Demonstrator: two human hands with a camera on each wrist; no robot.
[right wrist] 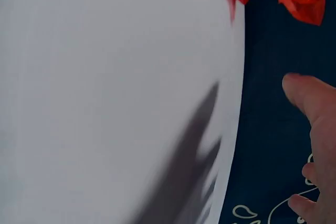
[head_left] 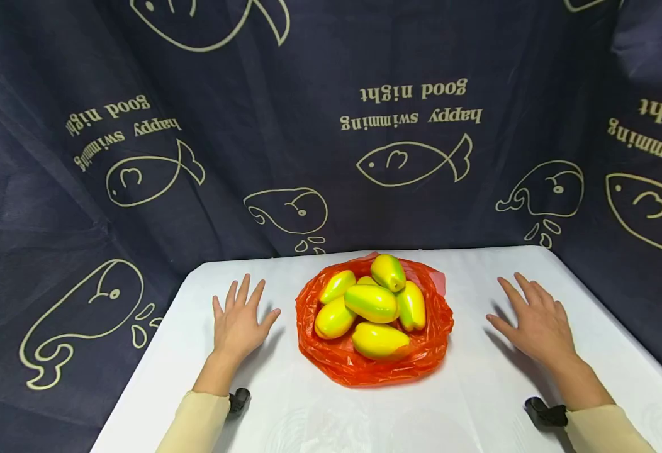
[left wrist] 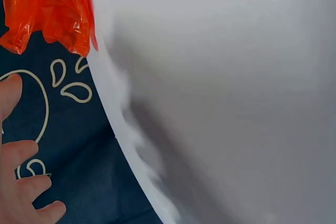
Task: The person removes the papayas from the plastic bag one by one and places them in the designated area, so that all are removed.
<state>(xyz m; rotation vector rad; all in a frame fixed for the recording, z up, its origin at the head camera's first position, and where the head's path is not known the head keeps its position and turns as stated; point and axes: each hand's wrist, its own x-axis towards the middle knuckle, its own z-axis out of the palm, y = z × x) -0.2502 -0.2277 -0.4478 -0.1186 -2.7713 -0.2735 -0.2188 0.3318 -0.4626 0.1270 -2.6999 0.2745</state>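
Observation:
Between the two hands, a red plastic bag [head_left: 365, 375] lies with its mouth spread wide on the white table. Several glossy yellow-green fruits, mango- or papaya-like, are heaped in it; one fruit [head_left: 371, 303] rests on top of the others. To the left of the bag is my left hand [head_left: 240, 325], palm down with fingers spread, holding nothing. My right hand [head_left: 540, 327] hovers on the other side, fingers also spread, its shadow falling on the table. Both wrist views catch part of the bag's crumpled edge [left wrist: 47, 14] and some fingers of each hand.
A white-covered table [head_left: 467, 402] extends around the bag, with its far edge just behind it. Dark blue cloth [head_left: 308, 151] printed with fish and whales hangs behind and at the sides. A black strap mount [head_left: 545, 413] sits at the right wrist, another [head_left: 239, 401] at the left.

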